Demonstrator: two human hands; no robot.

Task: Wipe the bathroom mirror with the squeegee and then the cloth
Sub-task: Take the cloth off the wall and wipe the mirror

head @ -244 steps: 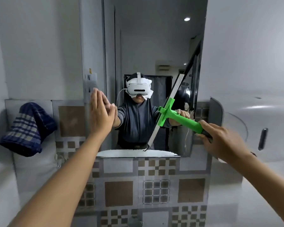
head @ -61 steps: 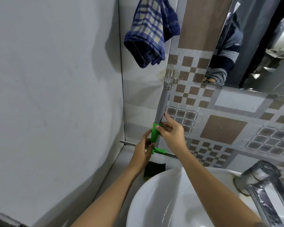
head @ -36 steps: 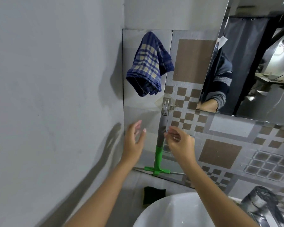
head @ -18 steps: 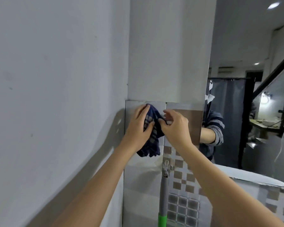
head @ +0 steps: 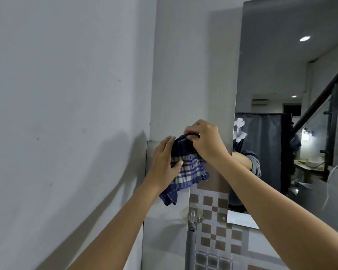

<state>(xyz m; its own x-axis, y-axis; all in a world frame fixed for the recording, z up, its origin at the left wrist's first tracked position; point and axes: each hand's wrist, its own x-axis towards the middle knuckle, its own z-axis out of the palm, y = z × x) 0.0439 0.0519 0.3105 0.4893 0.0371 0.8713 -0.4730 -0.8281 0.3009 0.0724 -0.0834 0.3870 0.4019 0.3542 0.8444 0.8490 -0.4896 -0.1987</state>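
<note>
While both arms reach up toward the corner of the room, the head view shows the two hands meeting on the cloth [head: 189, 168], a blue checked one with pale squares. It hangs against the tiled wall [head: 164, 240], near the top edge of the tiles, just left of the mirror [head: 281, 75]. The left hand [head: 165, 162] lies flat on the left side of the cloth, with the fingers stretched and the thumb pressing on the fabric. The right hand [head: 205, 142] is closed on the top of the cloth and pinches its dark upper edge between the fingertips. The lower corner of the cloth hangs free below the left wrist.

Under the cloth, a small clear hook [head: 192, 216] is fixed on the tiles, and the grey handle of the squeegee [head: 190, 248] hangs from it straight down, out of the bottom of the picture. Its blade is not visible. The mirror fills the right side; it reflects a grey sleeve [head: 255, 168], a dark curtain [head: 261, 143] and a ceiling lamp [head: 304, 38].
</note>
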